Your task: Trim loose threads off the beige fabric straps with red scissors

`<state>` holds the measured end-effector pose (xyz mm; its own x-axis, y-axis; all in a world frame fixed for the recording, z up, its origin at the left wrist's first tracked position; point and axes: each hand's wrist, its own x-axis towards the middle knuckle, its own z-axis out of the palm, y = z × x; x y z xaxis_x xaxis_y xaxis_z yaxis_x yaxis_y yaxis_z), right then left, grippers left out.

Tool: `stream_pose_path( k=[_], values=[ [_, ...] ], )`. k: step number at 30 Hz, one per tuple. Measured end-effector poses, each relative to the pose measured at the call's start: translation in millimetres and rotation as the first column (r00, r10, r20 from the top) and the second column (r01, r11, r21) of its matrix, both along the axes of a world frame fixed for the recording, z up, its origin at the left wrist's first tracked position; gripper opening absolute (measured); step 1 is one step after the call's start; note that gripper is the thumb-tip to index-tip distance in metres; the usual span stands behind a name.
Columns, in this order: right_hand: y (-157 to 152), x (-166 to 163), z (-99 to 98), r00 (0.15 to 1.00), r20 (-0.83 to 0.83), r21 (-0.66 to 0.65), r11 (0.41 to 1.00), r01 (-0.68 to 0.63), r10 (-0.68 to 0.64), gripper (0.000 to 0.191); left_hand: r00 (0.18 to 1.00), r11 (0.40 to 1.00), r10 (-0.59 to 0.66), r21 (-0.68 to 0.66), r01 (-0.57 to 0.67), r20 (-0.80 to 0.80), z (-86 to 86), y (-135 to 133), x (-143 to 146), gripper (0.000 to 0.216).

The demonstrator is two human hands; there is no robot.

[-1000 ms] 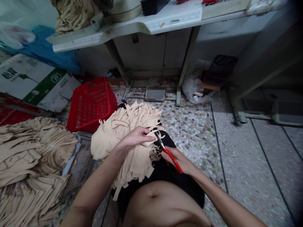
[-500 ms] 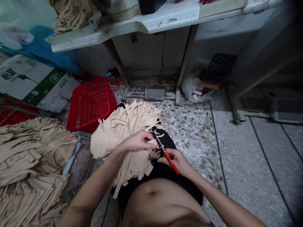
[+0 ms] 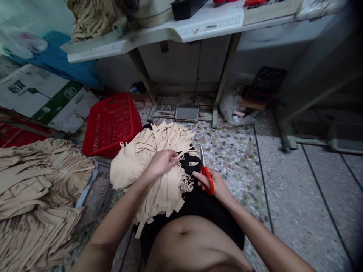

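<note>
A bundle of beige fabric strips (image 3: 159, 181) lies spread over my lap on black cloth (image 3: 195, 206). My left hand (image 3: 164, 162) rests over the bundle, its fingers pinched on the end of a beige fabric strip (image 3: 185, 150). My right hand (image 3: 214, 183) holds a pair of scissors (image 3: 208, 175) with red handles, its blades pointing up and away from me, apart from the fabric. Small cut scraps (image 3: 186, 183) of the same beige cloth are gathered between my hands, and one scrap (image 3: 194, 163) lies alone on the black cloth.
A red plastic basket (image 3: 112, 126) stands beyond my left hand. More beige strips (image 3: 42, 181) are heaped at the left, beside a grey crate (image 3: 99, 200). Ahead are a white worktable (image 3: 210, 24), its legs and a pedal (image 3: 187, 112). A white carton (image 3: 51, 98) sits at the left.
The scissors have moved away from the strips, and their blades now point more upward. My left hand has shifted left and away from me to a different strip. The view has tilted slightly.
</note>
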<state>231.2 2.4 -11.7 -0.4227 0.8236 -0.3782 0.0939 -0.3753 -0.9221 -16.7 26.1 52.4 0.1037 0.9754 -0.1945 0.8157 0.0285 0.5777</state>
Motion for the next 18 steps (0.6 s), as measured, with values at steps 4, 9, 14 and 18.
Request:
stream_pose_path(
  k=[4, 9, 14, 18],
  values=[
    [23.1, -12.2, -2.5, 0.993, -0.033, 0.078, 0.990, 0.117, -0.115, 0.050, 0.978, 0.980, -0.200, 0.010, 0.201, -0.052, -8.2, -9.9, 6.6, 0.015],
    [52.8, -33.5, -1.0, 0.979, -0.046, 0.163, 0.966, 0.202, -0.197, 0.053, 0.932, 0.925, -0.363, 0.125, 0.359, 0.009, -8.9, -29.3, 2.7, 0.020],
    [53.1, -40.8, 14.5, 0.946, -0.209, 0.153, 0.948, 0.280, -0.246, 0.046, 0.948, 0.964, -0.167, 0.247, 0.099, 0.270, -4.7, -32.3, 1.7, 0.022],
    [45.7, -24.7, 37.2, 0.961, -0.226, 0.164, 0.966, 0.200, -0.161, 0.045, 0.891, 0.996, -0.089, 0.047, 0.076, 0.444, 1.1, -24.3, 6.2, 0.035]
  ],
)
